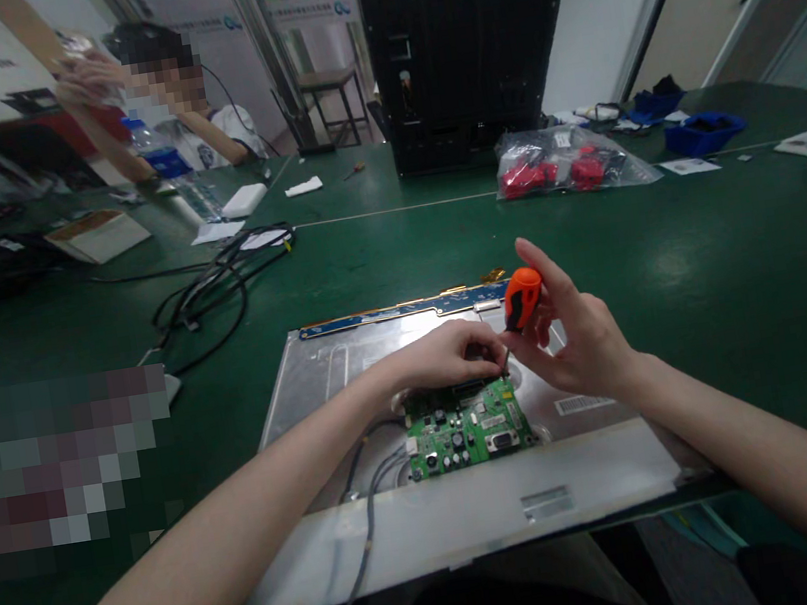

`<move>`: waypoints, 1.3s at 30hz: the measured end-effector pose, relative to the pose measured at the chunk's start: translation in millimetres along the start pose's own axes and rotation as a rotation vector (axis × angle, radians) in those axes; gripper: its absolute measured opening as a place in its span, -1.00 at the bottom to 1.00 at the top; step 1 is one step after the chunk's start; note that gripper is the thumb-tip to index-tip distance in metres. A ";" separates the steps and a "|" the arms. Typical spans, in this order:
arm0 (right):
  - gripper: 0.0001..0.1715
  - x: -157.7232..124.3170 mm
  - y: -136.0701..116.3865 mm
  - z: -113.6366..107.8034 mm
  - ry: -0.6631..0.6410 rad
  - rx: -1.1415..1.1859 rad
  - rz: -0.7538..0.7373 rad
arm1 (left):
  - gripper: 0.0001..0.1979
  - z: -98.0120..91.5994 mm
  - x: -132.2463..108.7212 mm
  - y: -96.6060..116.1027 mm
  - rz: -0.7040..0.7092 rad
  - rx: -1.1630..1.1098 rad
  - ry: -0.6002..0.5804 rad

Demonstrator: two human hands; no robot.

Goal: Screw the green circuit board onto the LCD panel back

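A silver display panel (353, 371) lies flat on the green table in front of me, with a green circuit board (468, 429) fixed near its middle. My right hand (576, 342) grips a screwdriver with an orange and black handle (522, 297), its tip down at the board's top right corner. My left hand (449, 354) rests on the board's upper edge, fingers curled and pinched right beside the screwdriver tip. What those fingers pinch is too small to see. Grey cables (368, 470) run from the board toward me.
A black monitor back shell (466, 61) stands upright at the far side. A plastic bag with red parts (569, 166) lies to its right, blue bins (704, 131) beyond. Black cables (218, 280) coil at left. Another person (193, 111) sits at the far left.
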State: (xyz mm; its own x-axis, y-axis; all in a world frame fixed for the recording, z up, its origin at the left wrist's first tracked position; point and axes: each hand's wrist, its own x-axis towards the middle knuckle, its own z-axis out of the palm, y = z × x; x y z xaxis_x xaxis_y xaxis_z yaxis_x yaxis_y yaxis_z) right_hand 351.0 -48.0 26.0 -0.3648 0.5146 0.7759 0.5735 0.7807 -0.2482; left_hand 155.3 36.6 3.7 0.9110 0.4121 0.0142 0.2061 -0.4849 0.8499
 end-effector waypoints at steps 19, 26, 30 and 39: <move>-0.01 1.9 1.0 -1.0 0.013 0.021 -0.021 | -0.94 0.2 0.1 -2.8 0.012 0.001 0.003; -0.02 0.4 2.2 1.6 0.016 0.046 -0.018 | -0.95 0.1 0.2 -2.6 0.012 0.011 -0.002; -0.01 0.4 1.7 3.2 0.039 0.090 -0.002 | -0.98 -0.7 -0.7 -1.9 0.007 0.027 0.001; -0.07 2.0 1.3 1.9 0.043 0.068 -0.026 | -0.96 -0.6 -0.1 0.2 -0.005 0.034 -0.009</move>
State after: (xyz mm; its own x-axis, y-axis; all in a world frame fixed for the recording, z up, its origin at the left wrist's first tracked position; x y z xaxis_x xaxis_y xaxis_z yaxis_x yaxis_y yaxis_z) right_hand 349.6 -45.3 26.1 -0.3463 0.4793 0.8065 0.5127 0.8166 -0.2651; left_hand 155.0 36.9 4.1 0.9133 0.4073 0.0052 0.2221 -0.5087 0.8318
